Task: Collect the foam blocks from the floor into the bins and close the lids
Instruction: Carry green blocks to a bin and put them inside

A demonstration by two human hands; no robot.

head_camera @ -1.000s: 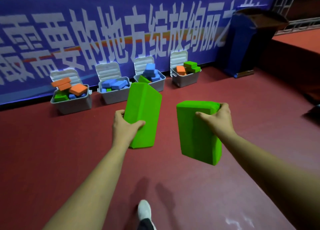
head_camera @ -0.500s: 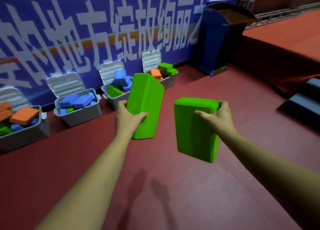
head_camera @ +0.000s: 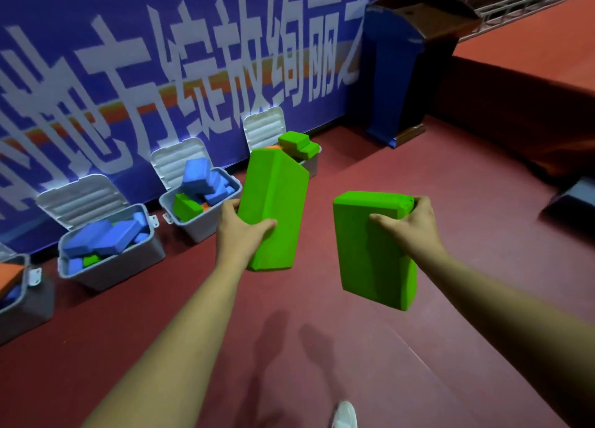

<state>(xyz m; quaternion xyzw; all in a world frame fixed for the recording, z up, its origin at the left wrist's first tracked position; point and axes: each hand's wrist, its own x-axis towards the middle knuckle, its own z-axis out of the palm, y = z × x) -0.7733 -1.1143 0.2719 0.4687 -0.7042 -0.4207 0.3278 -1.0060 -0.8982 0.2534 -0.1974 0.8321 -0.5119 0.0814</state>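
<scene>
My left hand (head_camera: 240, 231) grips a green foam block (head_camera: 273, 208) near its lower end, thumb across the face. My right hand (head_camera: 409, 225) clutches a second green block (head_camera: 370, 247) by its top corner. I hold both above the red floor (head_camera: 322, 363). Ahead, open grey bins (head_camera: 109, 273) line the blue banner (head_camera: 161, 57). The left-held block partly hides the farthest bin (head_camera: 311, 167), and a blue lectern (head_camera: 402, 73) stands beyond it.
</scene>
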